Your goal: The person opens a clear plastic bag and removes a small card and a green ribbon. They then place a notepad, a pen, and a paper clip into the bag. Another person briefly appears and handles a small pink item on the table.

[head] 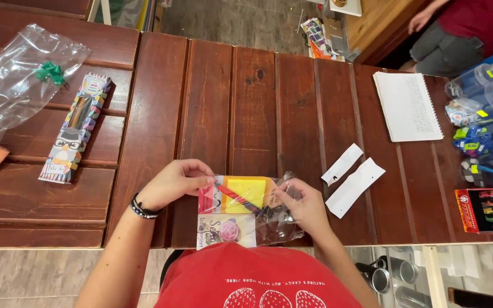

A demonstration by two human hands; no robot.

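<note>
Hands (175, 183) on colourful packet (236, 195), long axis left-right across table (258, 102).

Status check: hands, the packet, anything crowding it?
Left hand pinches the colourful card packet at its left edge. Right hand grips the clear plastic bag around its right end. Two white paper strips lie apart, to the right.

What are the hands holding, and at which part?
Left hand pinches the colourful card at its left edge; right hand holds the clear bag at its opening.
</note>
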